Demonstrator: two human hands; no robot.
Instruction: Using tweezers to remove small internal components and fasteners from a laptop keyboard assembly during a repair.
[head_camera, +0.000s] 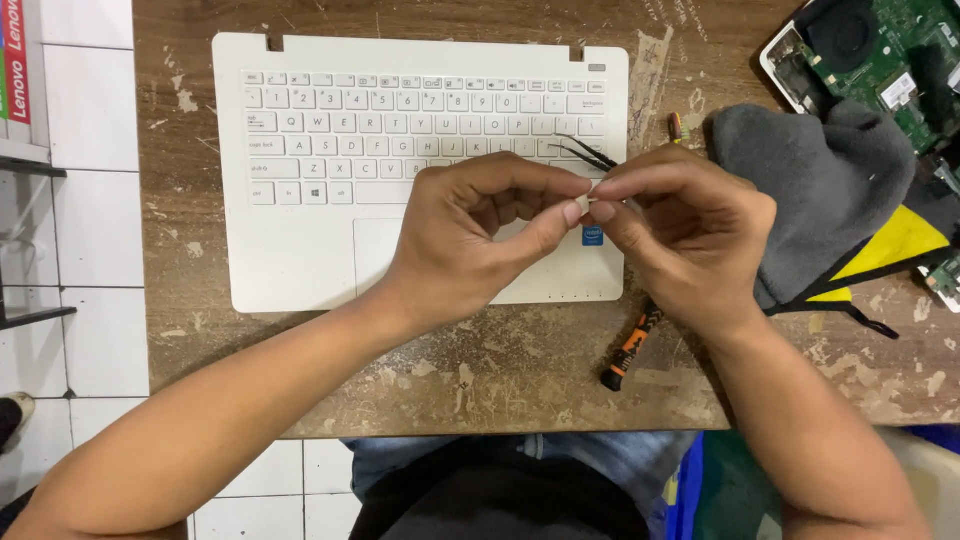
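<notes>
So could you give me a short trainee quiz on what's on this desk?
1. True or false: the tweezers lie loose on the keyboard.
2. What lies on the table below the right hand? A) screwdriver B) scissors C) pen
3. Which thing is grey and yellow?

Key: 1. False, the right hand holds them, fingertips meeting the left hand. 2. A. 3. The cloth.

Two hands meet above a white laptop base (330, 200) on a worn wooden table (500, 370): right hand (690, 235) holding black tweezers (588, 153), left hand (480, 235) pinching at its fingertips.
</notes>
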